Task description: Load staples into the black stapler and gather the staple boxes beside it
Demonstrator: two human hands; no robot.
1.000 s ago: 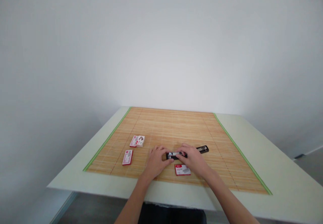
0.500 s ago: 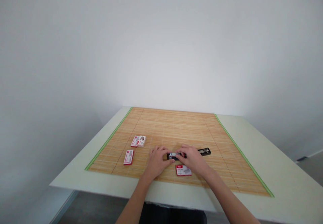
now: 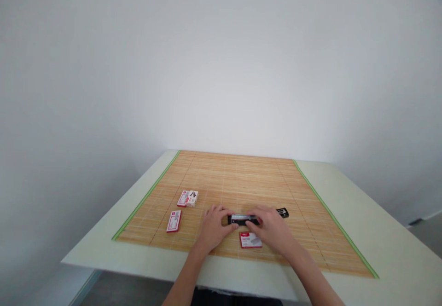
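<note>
A black stapler [image 3: 243, 219], swung wide so its two halves lie in a line, rests on the bamboo mat [image 3: 241, 181]. My left hand [image 3: 214, 228] grips its left end with curled fingers and the thumb beside the metal magazine. My right hand [image 3: 271, 228] covers the stapler's middle, its fingers pinched over the magazine; whether they hold staples is hidden. The stapler's far end [image 3: 283, 212] sticks out to the right of my right hand. A red and white staple box [image 3: 250, 240] lies just below my hands.
Two more staple boxes lie to the left, one single [image 3: 174, 221] and one pulled apart [image 3: 188, 198]. The mat has green edging and covers a pale table [image 3: 380, 232] set against a white wall. The table's near edge is close to my forearms.
Both hands and the stapler sit slightly lower in view as my head tilted up. My right hand slid a little over the magazine; my left hand kept its grip.
</note>
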